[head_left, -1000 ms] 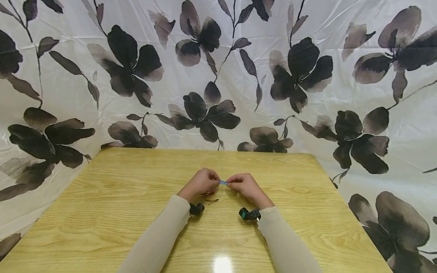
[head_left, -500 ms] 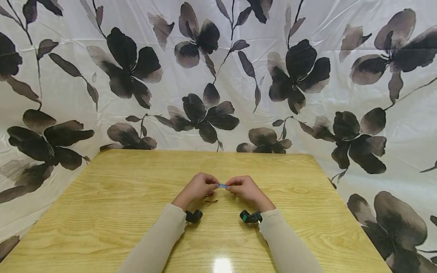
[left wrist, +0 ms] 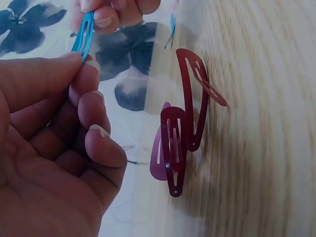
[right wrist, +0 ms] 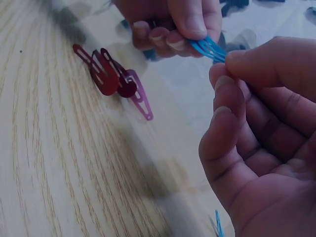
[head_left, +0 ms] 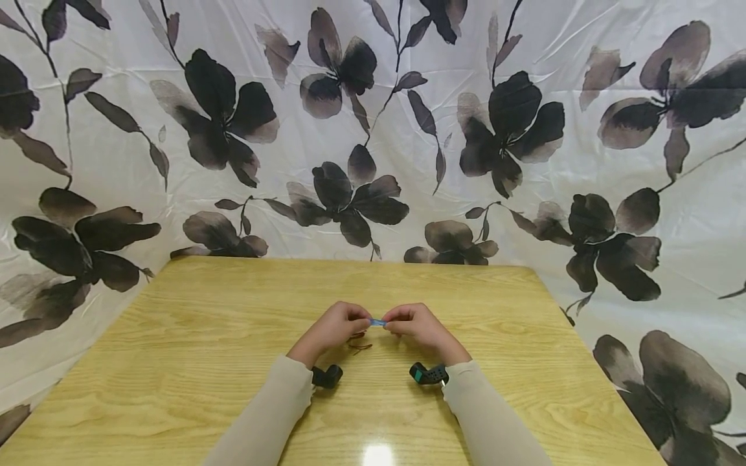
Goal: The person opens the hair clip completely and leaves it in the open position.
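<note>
A blue snap hair clip (head_left: 377,322) is stretched between the two hands above the table. My left hand (head_left: 337,325) pinches one end of it between thumb and index finger. The opposite end is pinched by my right hand (head_left: 418,325). The slotted middle of the blue clip shows in the left wrist view and the right wrist view. Below and near the left hand lie a red hair clip (left wrist: 188,98), a dark red hair clip (left wrist: 173,148) and a pink-purple hair clip (right wrist: 142,101), close together; the red one looks bent open in the left wrist view.
The wood-grain table (head_left: 233,362) spreads around both arms. A floral cloth (head_left: 431,149) hangs behind it and down its sides. Another thin blue piece (left wrist: 172,29) shows past the clips in the left wrist view. Black cameras (head_left: 327,377) sit on both wrists.
Both hands sit slightly lower in the head view, and the left has shifted a little left. The head view itself has moved a bit. Both hands keep their grip on the blue clip.
</note>
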Motion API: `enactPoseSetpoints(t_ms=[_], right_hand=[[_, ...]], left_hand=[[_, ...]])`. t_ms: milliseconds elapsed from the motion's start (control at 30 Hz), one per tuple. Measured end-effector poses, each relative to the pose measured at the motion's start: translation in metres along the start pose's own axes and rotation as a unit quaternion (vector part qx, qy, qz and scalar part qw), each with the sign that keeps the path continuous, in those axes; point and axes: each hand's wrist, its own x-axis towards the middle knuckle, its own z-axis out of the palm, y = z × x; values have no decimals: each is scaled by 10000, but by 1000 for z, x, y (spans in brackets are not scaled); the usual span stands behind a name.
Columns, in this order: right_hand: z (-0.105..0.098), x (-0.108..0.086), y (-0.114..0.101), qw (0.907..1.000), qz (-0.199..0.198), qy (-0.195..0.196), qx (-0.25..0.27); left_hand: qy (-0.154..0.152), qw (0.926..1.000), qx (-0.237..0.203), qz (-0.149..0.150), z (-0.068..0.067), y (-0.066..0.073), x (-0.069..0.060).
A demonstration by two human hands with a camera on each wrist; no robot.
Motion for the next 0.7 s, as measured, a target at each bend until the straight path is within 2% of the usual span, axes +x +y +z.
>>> enactPoseSetpoints(t_ms=[333,700], right_hand=[[-3,-3,2,9987,-363,-193,-286],[-5,-4,2,9984,-482,-251,-151]], left_hand=[[-154,9997,-37,187,-1,-2,-3],[-163,9990,-149,396,1,-2,-2]])
